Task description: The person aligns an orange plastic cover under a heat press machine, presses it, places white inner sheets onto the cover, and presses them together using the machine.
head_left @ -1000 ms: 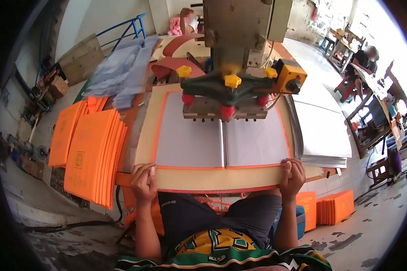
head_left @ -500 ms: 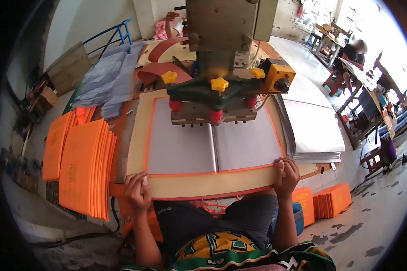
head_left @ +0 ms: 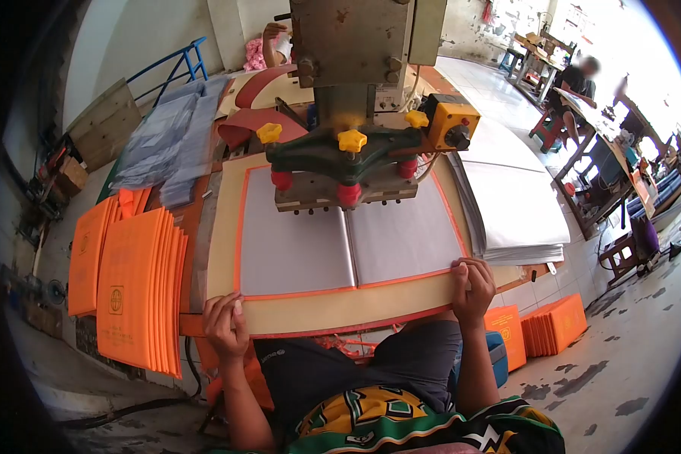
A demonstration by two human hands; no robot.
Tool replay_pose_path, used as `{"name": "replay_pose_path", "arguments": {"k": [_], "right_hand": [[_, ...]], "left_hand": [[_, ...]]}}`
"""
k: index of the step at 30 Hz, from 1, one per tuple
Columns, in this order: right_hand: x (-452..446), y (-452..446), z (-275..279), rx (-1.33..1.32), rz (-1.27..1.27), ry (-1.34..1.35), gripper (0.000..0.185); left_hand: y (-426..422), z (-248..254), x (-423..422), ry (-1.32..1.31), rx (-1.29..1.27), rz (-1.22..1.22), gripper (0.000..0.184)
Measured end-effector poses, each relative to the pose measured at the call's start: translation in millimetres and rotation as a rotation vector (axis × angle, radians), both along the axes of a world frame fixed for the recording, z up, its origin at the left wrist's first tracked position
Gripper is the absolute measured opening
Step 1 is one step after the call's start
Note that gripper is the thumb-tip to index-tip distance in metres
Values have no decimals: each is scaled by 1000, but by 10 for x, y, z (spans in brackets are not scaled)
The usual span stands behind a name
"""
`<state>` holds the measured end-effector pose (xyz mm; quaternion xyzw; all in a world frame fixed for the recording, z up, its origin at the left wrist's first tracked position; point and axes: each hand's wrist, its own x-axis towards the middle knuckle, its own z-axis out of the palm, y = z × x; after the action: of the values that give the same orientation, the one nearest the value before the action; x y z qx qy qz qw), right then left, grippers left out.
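An orange-edged folder cover [head_left: 299, 253] lies spread on a tan board [head_left: 340, 312], with grey, shiny sheeting over its inside and a crease down the middle. At its near left corner, my left hand [head_left: 225, 325] is closed, thumb and fingers pinched on the edge. My right hand [head_left: 474, 289] pinches the near right corner in the same way. Above the far part of the cover hangs the press head [head_left: 346, 198], with yellow knobs and red spacers. It hides part of the cover's far edge; whether it touches the cover I cannot tell.
Orange folders [head_left: 140, 291] stand stacked at the left, with clear plastic sheets [head_left: 159, 140] behind them. White sheets [head_left: 514, 204] are piled at the right. More orange folders [head_left: 554, 325] rest on the floor. A person [head_left: 579, 91] sits at a far table; another person's hand [head_left: 274, 32] shows behind the press.
The whole view has shifted slightly, so the scene sits a little further left. Both hands stay at the cover's near corners, and the press head looks unchanged.
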<state>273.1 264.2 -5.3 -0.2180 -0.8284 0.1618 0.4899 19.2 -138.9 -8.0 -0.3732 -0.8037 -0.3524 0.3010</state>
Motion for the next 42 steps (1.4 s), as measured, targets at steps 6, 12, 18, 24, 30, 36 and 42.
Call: {"name": "replay_pose_path", "arguments": {"k": [6, 12, 18, 24, 30, 36, 42], "right_hand": [[1, -16, 18, -10, -7, 1, 21], [-2, -15, 29, -1, -7, -8, 21], [0, -3, 8, -1, -14, 0, 22], [3, 2, 1, 4, -14, -5, 22], [1, -17, 26, 0, -16, -7, 22], [-2, -9, 10, 6, -22, -7, 22], [-4, -17, 16, -4, -24, -4, 22]], "left_hand": [[-6, 3, -1, -5, -16, -9, 29], [-14, -15, -14, -15, -19, -4, 27], [-13, -17, -12, -18, -24, 4, 27], [-11, -29, -4, -28, -21, 14, 28], [-10, -22, -8, -35, -19, 12, 30], [-21, -40, -15, -38, -22, 12, 31], [-17, -39, -10, -39, -21, 16, 31]]}}
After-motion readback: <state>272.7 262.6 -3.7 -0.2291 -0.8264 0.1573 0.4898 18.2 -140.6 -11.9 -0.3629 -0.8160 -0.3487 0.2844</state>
